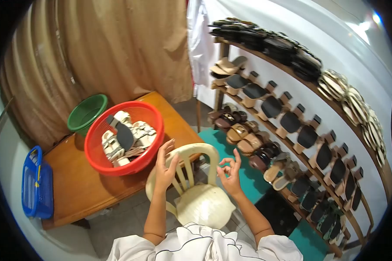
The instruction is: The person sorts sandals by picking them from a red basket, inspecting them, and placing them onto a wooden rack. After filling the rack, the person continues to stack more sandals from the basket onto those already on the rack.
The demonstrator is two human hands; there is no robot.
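My left hand (164,167) is raised with its fingers apart, near the right rim of a red basket (96,161) and over the left side of a cream plastic chair (204,202). Nothing shows in it. To the right of the chair's back, my right hand (231,172) is up with bent, spread fingers and holds nothing. Inside the basket lie several white sandals (144,134) and a dark-soled shoe (124,135). The basket stands on a brown wooden table (72,191).
A green basin (88,114) stands behind the red basket, and a blue basket (38,187) at the table's left end. Along the right wall, a wooden rack (287,135) bears many sandals. A brown curtain (117,48) hangs behind the table.
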